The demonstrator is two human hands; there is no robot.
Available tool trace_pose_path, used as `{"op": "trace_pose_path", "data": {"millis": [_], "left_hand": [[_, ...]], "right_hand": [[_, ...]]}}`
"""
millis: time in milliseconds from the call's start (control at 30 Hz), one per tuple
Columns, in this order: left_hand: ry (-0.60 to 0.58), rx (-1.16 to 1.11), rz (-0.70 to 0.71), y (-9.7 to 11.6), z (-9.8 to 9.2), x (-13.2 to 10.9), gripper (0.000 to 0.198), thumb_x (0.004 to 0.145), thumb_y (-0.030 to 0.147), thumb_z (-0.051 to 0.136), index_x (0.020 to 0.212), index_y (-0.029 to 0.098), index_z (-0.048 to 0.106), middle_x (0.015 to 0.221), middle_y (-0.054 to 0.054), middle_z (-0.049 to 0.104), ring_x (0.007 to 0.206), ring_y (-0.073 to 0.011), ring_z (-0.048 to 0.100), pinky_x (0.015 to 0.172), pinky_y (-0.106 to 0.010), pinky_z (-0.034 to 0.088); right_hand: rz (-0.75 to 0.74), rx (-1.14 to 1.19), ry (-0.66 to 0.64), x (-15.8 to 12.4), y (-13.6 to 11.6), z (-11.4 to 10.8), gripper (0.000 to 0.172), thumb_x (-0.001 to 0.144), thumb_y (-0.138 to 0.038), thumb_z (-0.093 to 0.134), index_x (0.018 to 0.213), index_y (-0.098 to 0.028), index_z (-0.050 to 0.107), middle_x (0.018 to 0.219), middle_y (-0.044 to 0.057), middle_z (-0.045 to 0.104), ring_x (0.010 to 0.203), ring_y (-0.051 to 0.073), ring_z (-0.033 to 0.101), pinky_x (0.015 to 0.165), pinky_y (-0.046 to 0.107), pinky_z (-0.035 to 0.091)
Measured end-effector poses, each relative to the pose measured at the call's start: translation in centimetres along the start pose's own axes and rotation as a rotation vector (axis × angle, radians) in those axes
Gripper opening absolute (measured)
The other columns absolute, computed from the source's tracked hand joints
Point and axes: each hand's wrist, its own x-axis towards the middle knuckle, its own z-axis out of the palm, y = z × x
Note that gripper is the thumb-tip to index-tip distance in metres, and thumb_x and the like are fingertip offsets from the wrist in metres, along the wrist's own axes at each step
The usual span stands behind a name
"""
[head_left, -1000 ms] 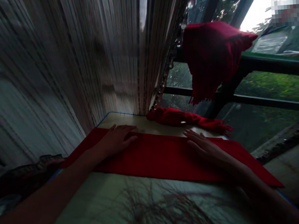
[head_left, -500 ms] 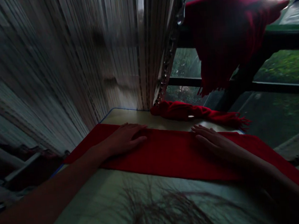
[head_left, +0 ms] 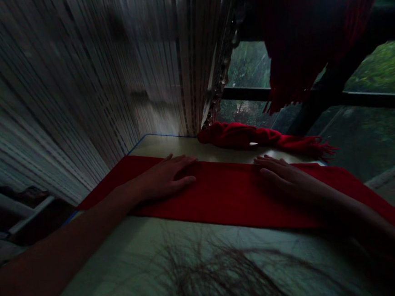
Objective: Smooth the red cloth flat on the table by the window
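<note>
A long red scarf (head_left: 228,195) lies flat across a pale table (head_left: 132,271). My left hand (head_left: 166,180) rests palm down on its left part, fingers stretched out. Flat on the scarf's right part lies my right hand (head_left: 285,177), fingers also extended. Neither hand holds anything. A second red scarf (head_left: 247,136), bunched and fringed, lies on the table's far edge just beyond my hands.
A third red scarf (head_left: 299,44) hangs from a dark railing (head_left: 378,99) at the upper right. A striped pale curtain (head_left: 93,83) stands along the table's far left side. Greenery shows beyond the railing. Loose hair strands (head_left: 208,279) blur the lower view.
The view has tilted down and closer. Both hands stay flat on the scarf, shifted slightly along it.
</note>
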Motion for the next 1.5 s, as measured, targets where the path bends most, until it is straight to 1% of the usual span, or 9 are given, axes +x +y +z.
{"op": "trace_pose_path", "data": {"millis": [133, 300, 500, 600, 767, 1033, 1167, 1300, 1500], "left_hand": [[-0.003, -0.013, 0.005, 0.20, -0.02, 0.01, 0.067, 0.105, 0.056, 0.045, 0.161, 0.021, 0.033, 0.167, -0.008, 0.036, 0.155, -0.0232, 0.032, 0.129, -0.042, 0.018], [-0.007, 0.003, 0.001, 0.27, -0.14, 0.01, 0.066, 0.104, 0.057, 0.045, 0.160, 0.022, 0.036, 0.165, -0.008, 0.040, 0.152, -0.0259, 0.037, 0.127, -0.042, 0.023], [-0.011, -0.001, -0.005, 0.38, -0.14, -0.10, 0.068, 0.105, 0.057, 0.045, 0.162, 0.022, 0.033, 0.168, -0.007, 0.035, 0.155, -0.0265, 0.031, 0.128, -0.042, 0.019], [-0.017, -0.008, -0.009, 0.51, -0.22, -0.16, 0.067, 0.105, 0.058, 0.045, 0.162, 0.024, 0.034, 0.168, -0.006, 0.035, 0.155, -0.0274, 0.031, 0.128, -0.043, 0.022], [-0.016, -0.016, 0.013, 0.58, -0.29, -0.19, 0.066, 0.105, 0.057, 0.045, 0.161, 0.023, 0.036, 0.167, -0.007, 0.037, 0.153, -0.0259, 0.035, 0.126, -0.038, 0.027], [-0.032, -0.042, 0.042, 0.77, -0.53, -0.18, 0.061, 0.107, 0.053, 0.044, 0.160, 0.022, 0.039, 0.166, -0.007, 0.039, 0.154, -0.0256, 0.033, 0.125, -0.040, 0.026], [-0.047, -0.043, 0.036, 0.70, -0.60, -0.17, 0.062, 0.107, 0.054, 0.043, 0.160, 0.024, 0.037, 0.167, -0.007, 0.038, 0.155, -0.0253, 0.032, 0.127, -0.043, 0.021], [-0.062, -0.038, 0.042, 0.46, -0.58, -0.16, 0.060, 0.109, 0.053, 0.041, 0.161, 0.025, 0.036, 0.167, -0.007, 0.036, 0.157, -0.0242, 0.027, 0.128, -0.043, 0.019], [-0.100, -0.030, 0.069, 0.48, -0.58, 0.00, 0.052, 0.111, 0.046, 0.037, 0.160, 0.030, 0.039, 0.169, -0.001, 0.033, 0.160, -0.0231, 0.018, 0.129, -0.049, 0.012]], "right_hand": [[0.016, 0.001, 0.005, 0.03, 0.30, 0.19, 0.066, 0.104, -0.064, 0.030, 0.154, -0.027, 0.051, 0.161, 0.008, 0.048, 0.155, 0.031, 0.028, 0.128, 0.060, 0.015], [0.013, 0.012, -0.017, 0.04, 0.29, 0.03, 0.065, 0.103, -0.065, 0.032, 0.153, -0.029, 0.052, 0.161, 0.006, 0.049, 0.155, 0.031, 0.028, 0.128, 0.060, 0.015], [0.029, 0.010, -0.022, -0.01, 0.01, -0.20, 0.070, 0.102, -0.067, 0.030, 0.154, -0.023, 0.051, 0.162, 0.009, 0.046, 0.156, 0.031, 0.026, 0.128, 0.059, 0.011], [0.027, 0.010, -0.033, -0.05, -0.04, -0.26, 0.070, 0.102, -0.067, 0.031, 0.153, -0.025, 0.052, 0.162, 0.008, 0.046, 0.156, 0.031, 0.025, 0.128, 0.060, 0.010], [0.033, 0.001, -0.039, -0.02, -0.22, -0.34, 0.070, 0.102, -0.066, 0.031, 0.154, -0.024, 0.052, 0.161, 0.007, 0.048, 0.156, 0.032, 0.024, 0.127, 0.061, 0.011], [0.016, -0.005, -0.050, -0.08, -0.51, -0.54, 0.069, 0.103, -0.064, 0.032, 0.155, -0.022, 0.051, 0.161, 0.010, 0.047, 0.155, 0.035, 0.024, 0.126, 0.064, 0.012], [0.025, -0.008, -0.040, -0.09, -0.45, -0.44, 0.068, 0.103, -0.064, 0.032, 0.155, -0.023, 0.051, 0.161, 0.009, 0.048, 0.156, 0.034, 0.024, 0.127, 0.062, 0.012], [0.025, -0.011, -0.042, -0.04, -0.38, -0.38, 0.073, 0.102, -0.066, 0.030, 0.154, -0.019, 0.050, 0.161, 0.012, 0.048, 0.156, 0.034, 0.024, 0.127, 0.061, 0.012], [0.014, -0.014, -0.036, -0.05, -0.60, -0.61, 0.066, 0.103, -0.063, 0.034, 0.154, -0.025, 0.051, 0.160, 0.009, 0.050, 0.155, 0.036, 0.027, 0.126, 0.065, 0.015]]}}
